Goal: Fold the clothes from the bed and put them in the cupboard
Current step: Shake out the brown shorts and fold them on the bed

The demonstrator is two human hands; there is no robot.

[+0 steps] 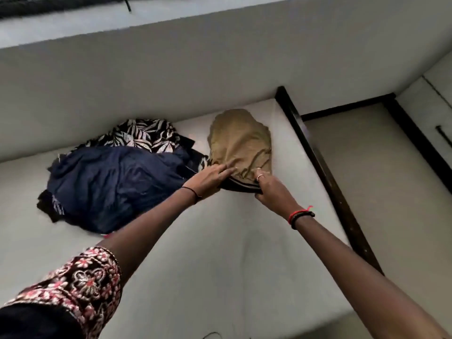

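Gripping hand: the right hand (269, 189) has its fingers curled and clamped on the dark band (241, 187) at the near edge of the khaki garment (241, 143). This is probably to hold that edge steady while the cloth is squared up.
Flat hand: the left hand (212, 177) lays its fingers straight and close together on the garment's near corner, just beside the right fingers. They seem to press the cloth down so it cannot slide as the other hand pulls.
Khaki garment: it lies wrinkled on the bed (220, 253), with its near edge under the fingers of both hands. The rest stretches away beyond the fingertips towards the wall.
Waiting pile: the navy garment (117, 184) lies bunched just outside the left fingers, partly over the leaf-print garment (144, 135). Both are heaped and unfolded, likely set aside so one piece can be worked on at a time.
Bed frame (318, 162): a dark rail runs past the outer side of the right fingers, near the garment but not touching it.
Cupboard (435, 113): it stands well beyond the right fingers, across the floor, with a dark handle (443, 139) showing. Its door looks closed.
Stage: the khaki piece appears to be mid-fold, so the task is judged early, with nothing seen stored.
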